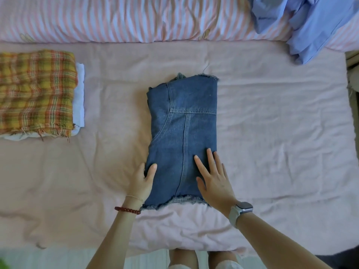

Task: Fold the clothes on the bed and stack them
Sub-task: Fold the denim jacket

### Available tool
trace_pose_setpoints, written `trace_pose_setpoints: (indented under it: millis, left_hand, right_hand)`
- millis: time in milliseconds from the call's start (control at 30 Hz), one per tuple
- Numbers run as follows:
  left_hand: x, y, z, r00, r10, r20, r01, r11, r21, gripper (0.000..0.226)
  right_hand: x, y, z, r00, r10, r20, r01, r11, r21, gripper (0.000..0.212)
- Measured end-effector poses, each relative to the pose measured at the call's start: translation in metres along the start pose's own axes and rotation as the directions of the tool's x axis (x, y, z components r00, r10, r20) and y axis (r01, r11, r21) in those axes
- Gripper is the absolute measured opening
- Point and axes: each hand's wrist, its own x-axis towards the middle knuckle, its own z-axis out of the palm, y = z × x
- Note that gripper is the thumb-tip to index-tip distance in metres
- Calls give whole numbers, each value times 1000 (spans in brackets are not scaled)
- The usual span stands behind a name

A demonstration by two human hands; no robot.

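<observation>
**Both hands on the folded denim**

The folded denim garment (182, 136) lies in the middle of the pink bed (272, 133). The left hand (142, 181) has its grip clamped on the near-left edge, thumb on top. The right hand (213, 179) rests flat on the near-right part, fingers straight and apart. A folded plaid stack (37, 92) sits well apart to the left.

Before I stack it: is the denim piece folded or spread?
Folded: the denim piece lies as a narrow rectangle, layered edges at its left side.
</observation>
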Motion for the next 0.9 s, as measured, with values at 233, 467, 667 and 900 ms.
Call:
trace_pose_setpoints:
  millis: [233, 467, 667, 900]
  left_hand:
    - [19, -10, 1, 982, -173, -77, 189, 910, 368, 29]
    - [60, 45, -11, 989, 147, 28, -146, 989, -9, 41]
    - [65, 80, 28, 708, 682, 185, -588, 423, 689, 61]
    - [71, 40, 76, 835, 404, 372, -504, 293, 812, 65]
  right_hand:
    - [-27, 28, 23, 993, 37, 114, -26, 995, -94, 52]
    - [31, 24, -35, 920, 318, -229, -192, 874, 446, 40]
    - [124, 21, -89, 922, 371, -109, -156, 615, 773, 41]
    - [191, 25, -136, 919, 360, 161, -258, 242, 935, 39]
